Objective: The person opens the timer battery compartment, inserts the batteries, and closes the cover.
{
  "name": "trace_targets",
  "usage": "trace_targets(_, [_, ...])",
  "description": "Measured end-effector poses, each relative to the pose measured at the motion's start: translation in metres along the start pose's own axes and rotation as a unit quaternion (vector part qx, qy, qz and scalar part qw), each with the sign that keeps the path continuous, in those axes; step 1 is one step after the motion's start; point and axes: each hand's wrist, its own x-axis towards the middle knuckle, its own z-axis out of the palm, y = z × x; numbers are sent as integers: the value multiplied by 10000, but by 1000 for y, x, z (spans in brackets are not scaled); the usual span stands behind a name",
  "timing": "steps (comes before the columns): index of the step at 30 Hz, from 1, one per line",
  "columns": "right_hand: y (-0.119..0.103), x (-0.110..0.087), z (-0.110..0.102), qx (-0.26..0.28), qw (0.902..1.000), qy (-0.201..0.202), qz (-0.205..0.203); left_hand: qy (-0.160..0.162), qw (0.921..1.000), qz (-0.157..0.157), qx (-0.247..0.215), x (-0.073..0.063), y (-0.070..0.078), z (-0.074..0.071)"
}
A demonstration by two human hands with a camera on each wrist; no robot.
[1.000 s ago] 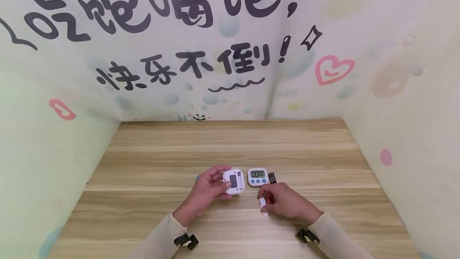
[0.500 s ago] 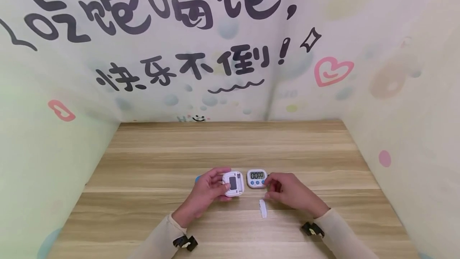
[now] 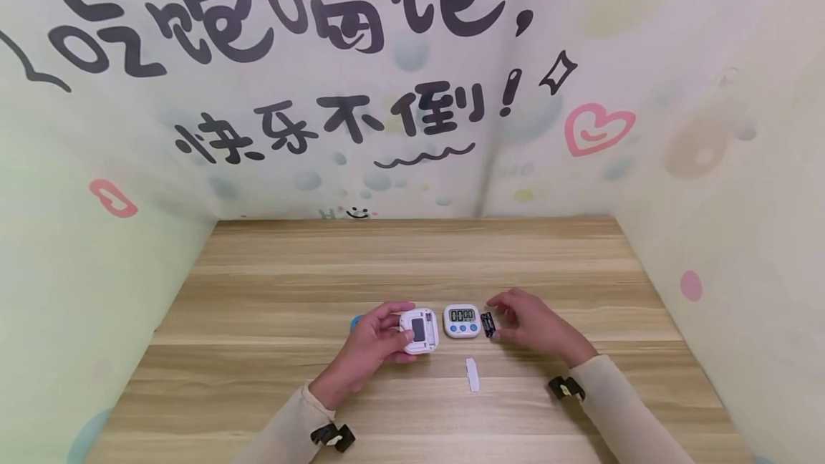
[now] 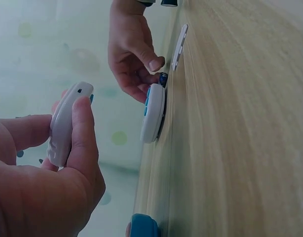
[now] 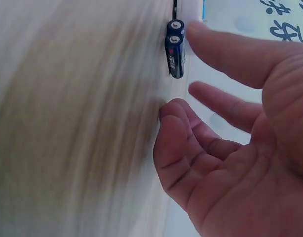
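My left hand (image 3: 370, 339) holds a white digital timer (image 3: 419, 331) with its back turned up and the battery slot uncovered; the left wrist view shows it raised off the table, edge-on between thumb and fingers. A second timer (image 3: 461, 321) with blue buttons lies face up, its display reading zeros. Two dark batteries (image 5: 175, 48) lie side by side against its right side. My right hand (image 3: 538, 324) is beside them, thumb and index finger spread, holding nothing; in the right wrist view the thumb tip comes close to the batteries. A white battery cover (image 3: 473, 374) lies nearer to me.
The wooden table (image 3: 290, 256) is bounded by pale printed walls at the back and both sides. Partly behind my left hand is a small blue object (image 4: 144, 225) on the table.
My right hand has let go of the battery cover, leaving it on the table, and moved up and right past the second timer to the batteries. The left hand keeps its hold.
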Motion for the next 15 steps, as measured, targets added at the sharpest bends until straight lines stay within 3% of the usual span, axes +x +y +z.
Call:
trace_targets(8, [0,1,4,-285,9992,-157,-211,-15,9999,-54,89,-1,0,0])
trace_targets(15, [-5,0,2,-295,9994,-156,-119,-31,10000,-80,45,0,-3,-1])
